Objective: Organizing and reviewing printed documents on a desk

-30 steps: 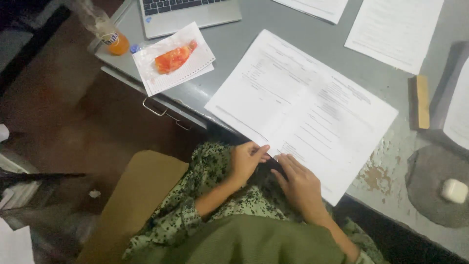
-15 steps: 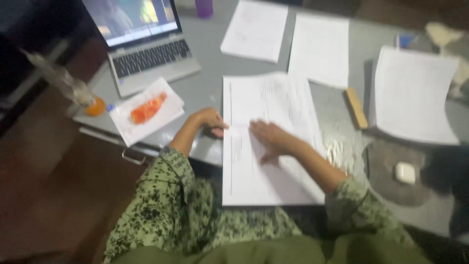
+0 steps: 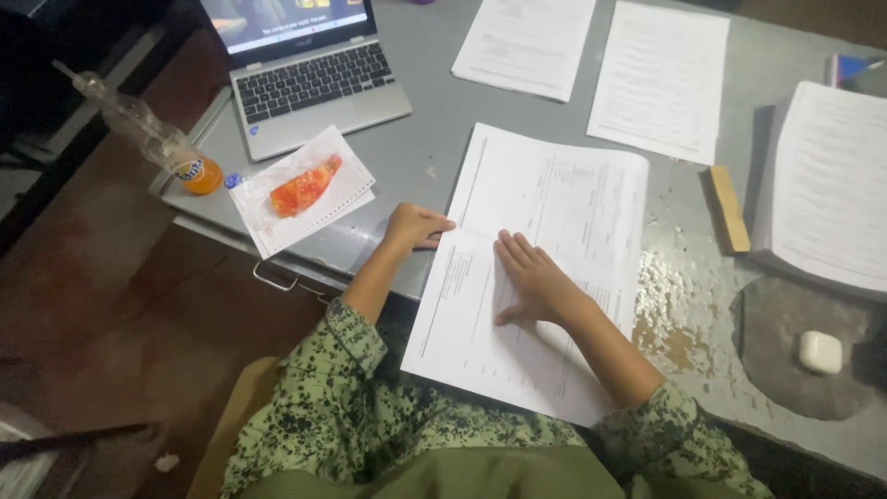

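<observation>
A large printed sheet (image 3: 573, 194) lies on the grey desk (image 3: 434, 111), its near end hanging over the desk's front edge. My right hand (image 3: 531, 277) lies flat on the sheet with fingers spread, pressing it down. My left hand (image 3: 416, 226) rests at the sheet's left edge with fingers curled, pinching the paper's border. Both sleeves are green with a dark speckled pattern.
An open laptop (image 3: 305, 65) stands at the back left. Beside it lie a plastic bottle with orange drink (image 3: 152, 139) and an orange food piece on paper (image 3: 303, 189). More printed sheets (image 3: 656, 79), a paper stack (image 3: 832, 185), a wooden block (image 3: 728, 208) and a white earbud case (image 3: 820, 352) sit to the right.
Both hands rose from my lap onto the sheet; the sheet was turned lengthwise toward me. In the last half second the view steadied and the hands barely shifted.
</observation>
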